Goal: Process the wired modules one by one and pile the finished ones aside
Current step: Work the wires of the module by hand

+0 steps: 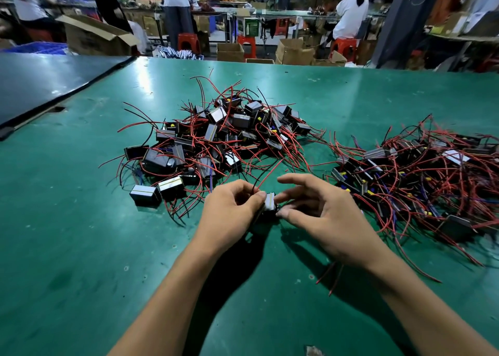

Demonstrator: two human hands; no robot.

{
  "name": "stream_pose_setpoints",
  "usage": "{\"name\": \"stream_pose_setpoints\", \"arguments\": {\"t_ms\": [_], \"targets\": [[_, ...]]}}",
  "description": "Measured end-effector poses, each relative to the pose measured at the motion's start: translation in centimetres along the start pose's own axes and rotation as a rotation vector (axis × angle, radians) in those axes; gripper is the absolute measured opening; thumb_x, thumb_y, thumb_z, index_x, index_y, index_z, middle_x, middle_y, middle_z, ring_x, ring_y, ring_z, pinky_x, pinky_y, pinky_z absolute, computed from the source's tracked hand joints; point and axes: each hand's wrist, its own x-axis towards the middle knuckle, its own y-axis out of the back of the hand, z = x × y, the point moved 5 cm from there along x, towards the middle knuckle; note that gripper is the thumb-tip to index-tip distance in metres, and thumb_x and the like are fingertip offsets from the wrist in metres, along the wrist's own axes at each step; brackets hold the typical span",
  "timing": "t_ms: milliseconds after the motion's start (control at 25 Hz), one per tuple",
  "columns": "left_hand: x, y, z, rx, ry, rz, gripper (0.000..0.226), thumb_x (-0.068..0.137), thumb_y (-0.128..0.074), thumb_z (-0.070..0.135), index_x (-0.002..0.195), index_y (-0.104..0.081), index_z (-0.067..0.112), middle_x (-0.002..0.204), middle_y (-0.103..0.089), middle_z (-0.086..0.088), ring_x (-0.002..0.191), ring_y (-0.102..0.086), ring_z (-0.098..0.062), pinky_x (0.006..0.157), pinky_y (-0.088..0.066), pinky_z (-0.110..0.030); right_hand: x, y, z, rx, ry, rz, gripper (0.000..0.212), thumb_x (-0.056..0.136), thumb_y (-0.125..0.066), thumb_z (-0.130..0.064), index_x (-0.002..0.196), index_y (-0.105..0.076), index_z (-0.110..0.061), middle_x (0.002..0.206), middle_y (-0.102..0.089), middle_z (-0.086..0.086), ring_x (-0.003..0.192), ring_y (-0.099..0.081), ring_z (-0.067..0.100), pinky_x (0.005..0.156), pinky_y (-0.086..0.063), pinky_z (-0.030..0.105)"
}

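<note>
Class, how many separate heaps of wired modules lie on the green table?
2: one heap straight ahead, centre; another heap at right, cut off by the frame edge. One held module is apart.

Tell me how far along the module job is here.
Mid-job. One module is in hand, gripped by the left hand and pinched by the right hand. Two wired heaps lie on the table: a centre pile and a right pile. One is presumably finished, the other waiting; I cannot tell which. Both are large.
</note>
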Motion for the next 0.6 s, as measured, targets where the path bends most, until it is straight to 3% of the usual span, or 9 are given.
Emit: {"name": "stream_pose_setpoints", "arguments": {"t_ms": [160, 280, 360, 440, 520, 600], "targets": [[0.1, 0.3, -0.3, 0.065, -0.014, -0.032, 0.018, 0.089, -0.069, 0.027, 0.078, -0.073, 0.013, 0.071, -0.072, -0.009, 0.058, -0.055, -0.011, 0.061, -0.046, -0.025, 0.2, 0.0, 0.5, -0.378, 0.114, -0.031, 0.024, 0.085, -0.075, -0.003, 0.103, -0.078, -0.019, 0.099, -0.076, -0.010, 0.088, -0.067, 0.002, 0.081, -0.049, 0.017], [0.2, 0.2, -0.3, 0.039, -0.030, -0.065, 0.010, 0.087, -0.072, 0.025, 0.080, -0.074, 0.017, 0.069, -0.072, 0.000, 0.059, -0.060, -0.008, 0.064, -0.049, -0.024, 0.3, 0.2, 1.0, -0.522, 0.220, -0.114, 0.041, 0.080, -0.064, 0.013, 0.106, -0.078, -0.014, 0.110, -0.073, -0.003, 0.105, -0.065, 0.014, 0.098, -0.047, 0.024], [0.1, 0.0, 0.0, 0.042, -0.061, -0.089, 0.004, 0.087, -0.073, 0.023, 0.090, -0.074, 0.024, 0.080, -0.075, 0.003, 0.072, -0.070, -0.012, 0.071, -0.055, -0.026, 0.5, 0.3, 1.4, -0.621, 0.253, -0.119, 0.042, 0.079, -0.068, 0.009, 0.114, -0.075, -0.015, 0.114, -0.070, -0.001, 0.107, -0.062, 0.023, 0.098, -0.048, 0.037], [-0.2, -0.3, 0.5, 0.164, -0.185, -0.097, 0.012, 0.088, -0.070, 0.020, 0.096, -0.077, 0.026, 0.088, -0.076, 0.005, 0.082, -0.069, -0.012, 0.077, -0.052, -0.021, 0.7, 0.0, 1.8, -0.698, 0.242, -0.116, 0.041, 0.081, -0.075, -0.002, 0.119, -0.073, -0.019, 0.113, -0.071, -0.002, 0.105, -0.061, 0.027, 0.093, -0.048, 0.046], [-0.4, -0.4, 1.0, 0.248, -0.291, -0.093, 0.018, 0.088, -0.066, 0.011, 0.096, -0.077, 0.022, 0.094, -0.075, 0.009, 0.089, -0.065, -0.009, 0.083, -0.047, -0.017, 1.0, -0.2, 2.4, -0.677, 0.181, -0.118, 0.048, 0.082, -0.072, -0.004, 0.125, -0.069, -0.026, 0.112, -0.072, -0.002, 0.107, -0.061, 0.024, 0.095, -0.047, 0.046], [-0.2, -0.1, 0.7, 0.276, -0.273, -0.087, 0.018, 0.089, -0.064, 0.013, 0.096, -0.076, 0.023, 0.090, -0.074, 0.008, 0.086, -0.066, -0.012, 0.083, -0.051, -0.027, 1.2, -0.3, 2.6, -0.623, 0.156, -0.116, 0.056, 0.083, -0.063, 0.001, 0.129, -0.065, -0.030, 0.113, -0.071, 0.001, 0.108, -0.061, 0.022, 0.099, -0.044, 0.042]]}}
